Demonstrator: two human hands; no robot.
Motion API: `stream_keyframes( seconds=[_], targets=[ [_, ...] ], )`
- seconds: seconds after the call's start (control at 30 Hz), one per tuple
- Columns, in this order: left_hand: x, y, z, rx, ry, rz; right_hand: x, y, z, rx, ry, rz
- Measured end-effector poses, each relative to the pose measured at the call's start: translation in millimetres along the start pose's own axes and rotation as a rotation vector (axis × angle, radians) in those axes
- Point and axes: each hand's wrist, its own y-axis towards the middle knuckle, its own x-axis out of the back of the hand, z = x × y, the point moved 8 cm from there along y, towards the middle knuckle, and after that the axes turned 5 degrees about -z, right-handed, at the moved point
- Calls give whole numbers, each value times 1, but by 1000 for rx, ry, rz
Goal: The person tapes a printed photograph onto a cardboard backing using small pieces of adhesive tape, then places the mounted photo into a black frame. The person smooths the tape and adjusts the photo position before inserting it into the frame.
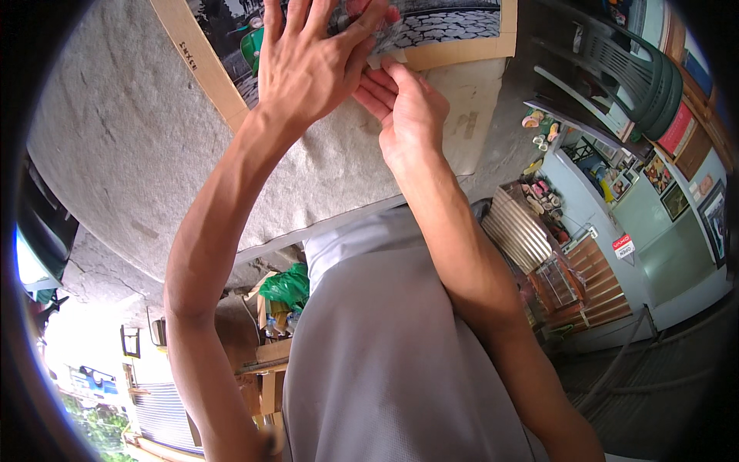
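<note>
Tape strip [385, 58], short and pale, lies across the tan-bordered picture's [454, 31] lower edge, long axis running left-right. Right hand [408, 108] pinches its end with fingertips; left hand [308, 58] presses spread flat on the picture, over the grey felt tabletop [115, 138].

Green plastic chairs [643, 73] stacked near framed pictures [712, 208] on pale wall

You see bright even daylight, blown-out glare at lower left, soft shadows under your forearms, strong fisheye bending, black vignette corners.
</note>
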Motion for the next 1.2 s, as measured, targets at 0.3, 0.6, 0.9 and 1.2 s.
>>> stream_keyframes(
  seconds=[0.3,0.6,0.9,1.2],
  targets=[
    [-2,0,1,5,22,11,1,2,0,-2,-8,-8],
    [-3,-1,1,8,18,6,2,3,-1,-5,-30,-20],
    [-2,0,1,11,28,13,0,2,-2,4,-9,-30],
    [-2,0,0,-21,45,-27,18,7,-1,91,-486,-64]
  ],
)
